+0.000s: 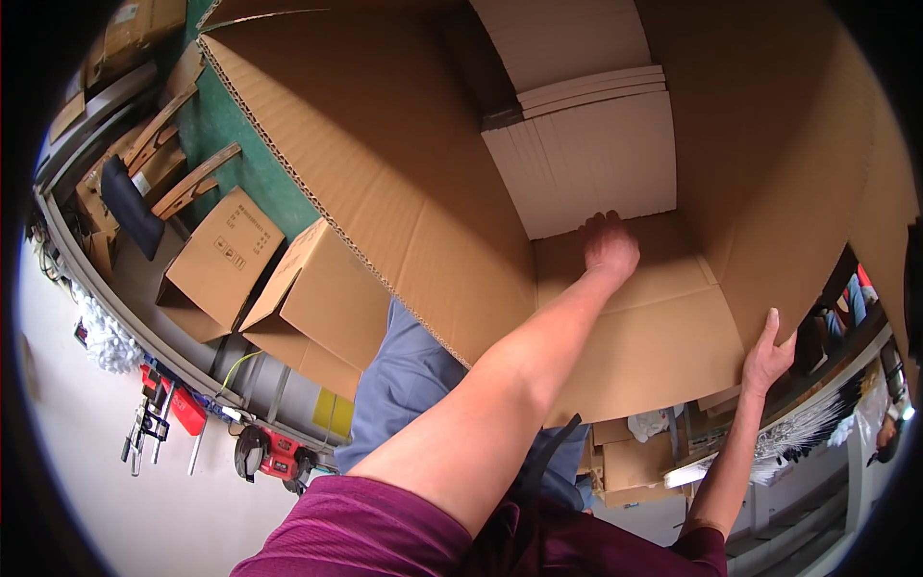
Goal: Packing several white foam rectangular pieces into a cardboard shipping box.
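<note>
A large, open cardboard box (pixel 404 192) stands tilted before me, its inside facing me. Deep within it lie stacked white cardboard sheets (pixel 596 159), with more sheets behind them. My left arm reaches into the box. At the near edge of the stack, my left hand (pixel 611 248) is closed with its fingers curled; the fingertips are partly hidden, so what they hold does not show. My right hand (pixel 769 356) grips the box's near right edge, thumb raised, with its other fingers mostly out of sight behind the cardboard.
Two smaller cardboard boxes (pixel 226 255) stand to the left, near wooden chair-like arms (pixel 197 181) and a green surface (pixel 250 154). A red and black machine (pixel 277 454) sits lower left. At the right are a bristly white brush (pixel 803 433) and more cartons (pixel 635 466).
</note>
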The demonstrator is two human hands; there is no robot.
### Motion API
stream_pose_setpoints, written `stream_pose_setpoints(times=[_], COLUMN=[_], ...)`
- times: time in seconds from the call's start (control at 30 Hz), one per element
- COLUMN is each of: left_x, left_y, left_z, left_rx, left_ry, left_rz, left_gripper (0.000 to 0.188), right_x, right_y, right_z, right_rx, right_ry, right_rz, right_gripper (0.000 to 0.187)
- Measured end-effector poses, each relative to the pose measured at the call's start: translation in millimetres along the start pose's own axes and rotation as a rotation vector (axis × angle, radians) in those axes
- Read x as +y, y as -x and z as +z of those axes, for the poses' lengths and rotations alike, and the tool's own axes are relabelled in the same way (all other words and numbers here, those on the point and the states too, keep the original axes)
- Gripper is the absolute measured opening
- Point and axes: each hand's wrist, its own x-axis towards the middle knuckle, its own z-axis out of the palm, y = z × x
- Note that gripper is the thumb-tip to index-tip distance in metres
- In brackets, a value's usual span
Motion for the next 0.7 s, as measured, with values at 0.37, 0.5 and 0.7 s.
stream_pose_setpoints(times=[0.37, 0.5, 0.7], left_x=[-4.1, 1.3, 1.8], left_y=[-2.7, -0.2, 1.8], left_z=[3.2, -3.4, -1.3], left_rx=[-0.083, -0.134, -0.115], left_ry=[0.086, 0.085, 0.171], left_rz=[-0.086, -0.090, -0.132], left_gripper=[0.036, 0.036, 0.036], right_x=[-3.7, 0.5, 2.5], right_y=[0.4, -0.4, -1.1], right_z=[-0.2, -1.7, -2.2], right_rx=[0.011, 0.006, 0.000], right_ry=[0.043, 0.058, 0.029], right_rz=[0.013, 0.008, 0.007], right_gripper=[0.031, 0.030, 0.030])
